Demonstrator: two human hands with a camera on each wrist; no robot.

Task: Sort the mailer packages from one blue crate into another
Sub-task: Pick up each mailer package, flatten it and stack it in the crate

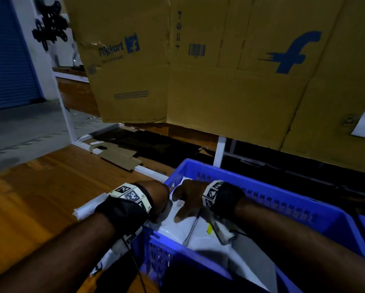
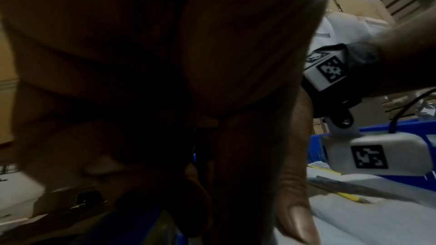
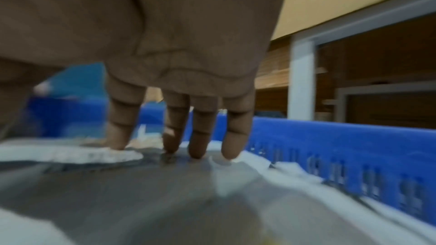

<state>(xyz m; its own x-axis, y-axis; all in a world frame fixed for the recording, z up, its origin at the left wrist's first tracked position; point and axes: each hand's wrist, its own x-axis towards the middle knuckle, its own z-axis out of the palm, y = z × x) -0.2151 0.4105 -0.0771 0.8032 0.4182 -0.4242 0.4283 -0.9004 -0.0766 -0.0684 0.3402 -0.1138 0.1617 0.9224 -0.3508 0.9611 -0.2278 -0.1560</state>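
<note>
- The cardboard boxes [image 1: 219,70] stand as a wall behind the workspace, out of the way.
- The blue crate [image 1: 283,199] sits at the worktop [image 1: 40,187] edge, close to the person, so both arms drop straight in. Only this crate shows fully; a blue sliver at far right may be the second.
- The mailer packages [image 1: 198,231] lie flat and stacked inside the crate, pale and slippery-looking.
- The right hand [image 1: 187,199] spreads straight fingers [image 3: 198,137] down on the top mailer near the far wall, its grip apart, probably feeling for an edge to lift.
- The left hand [image 1: 158,199] dips over the crate's left rim; whether its grip is closed on anything, I cannot tell.
</note>
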